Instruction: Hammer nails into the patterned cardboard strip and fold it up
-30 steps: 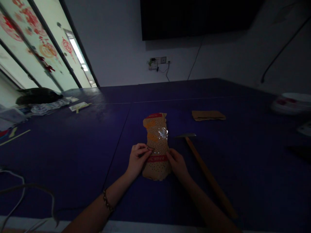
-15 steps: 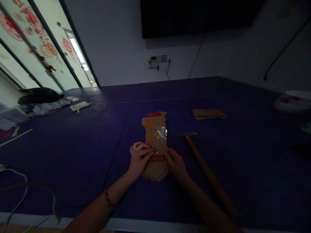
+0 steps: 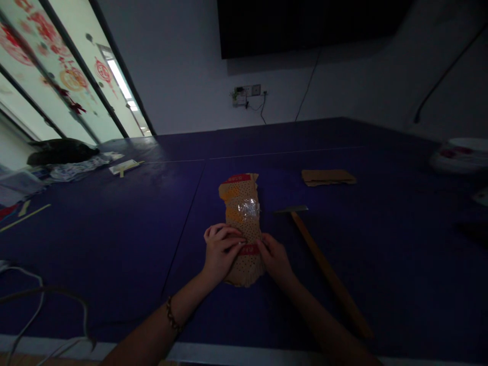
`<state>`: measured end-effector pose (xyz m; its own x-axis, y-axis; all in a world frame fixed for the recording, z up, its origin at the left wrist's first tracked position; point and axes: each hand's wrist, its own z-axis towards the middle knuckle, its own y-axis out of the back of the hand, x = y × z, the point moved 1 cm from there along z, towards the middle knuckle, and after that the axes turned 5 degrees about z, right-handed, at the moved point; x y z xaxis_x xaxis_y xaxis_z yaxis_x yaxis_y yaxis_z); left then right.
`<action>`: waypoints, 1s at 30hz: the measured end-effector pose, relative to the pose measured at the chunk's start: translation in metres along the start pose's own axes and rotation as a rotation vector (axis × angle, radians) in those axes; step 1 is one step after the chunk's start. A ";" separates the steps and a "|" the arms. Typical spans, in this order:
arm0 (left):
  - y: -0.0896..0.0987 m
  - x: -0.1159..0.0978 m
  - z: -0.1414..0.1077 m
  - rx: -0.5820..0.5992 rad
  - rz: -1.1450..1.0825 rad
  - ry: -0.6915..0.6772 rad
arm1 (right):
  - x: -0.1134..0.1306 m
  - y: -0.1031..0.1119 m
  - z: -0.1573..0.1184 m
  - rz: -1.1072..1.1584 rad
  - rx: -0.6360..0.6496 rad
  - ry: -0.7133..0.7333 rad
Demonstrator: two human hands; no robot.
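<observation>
Swung slightly leftward at its far end since the earlier frame, the dotted cardboard (image 3: 246, 226) lies on the table (image 3: 133, 229) beneath the left fingertips, which have slid a little further across it. The left hand (image 3: 219, 251) rests from above, probably keeping the piece flat, its thumb and fingertips close together (whether they grip something small, I cannot tell). The right hand (image 3: 276, 259) pinches the cardboard's right edge between thumb and forefinger, apparently as a brace against turning. Clear tape (image 3: 247, 208) shines beyond the left fingertips. Right of the right fingers lies a hammer (image 3: 328, 274), its head at the far end, seemingly parked within reach. Both forearms converge from the near side, left fingers curled, wrists low.
</observation>
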<state>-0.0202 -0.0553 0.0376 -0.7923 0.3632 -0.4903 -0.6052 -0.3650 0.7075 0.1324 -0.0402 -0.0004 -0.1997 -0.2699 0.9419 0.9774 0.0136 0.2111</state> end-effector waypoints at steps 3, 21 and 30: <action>-0.002 0.000 0.001 -0.017 0.007 0.028 | 0.004 0.000 -0.001 0.000 0.019 -0.002; -0.004 0.006 0.003 -0.015 -0.048 0.034 | 0.007 -0.001 -0.003 0.017 0.046 -0.006; -0.005 0.007 0.002 -0.029 -0.042 0.015 | 0.003 -0.002 -0.002 -0.005 0.074 -0.032</action>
<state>-0.0226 -0.0495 0.0316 -0.7674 0.3660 -0.5265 -0.6394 -0.3746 0.6715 0.1304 -0.0431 0.0016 -0.2078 -0.2390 0.9485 0.9688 0.0834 0.2332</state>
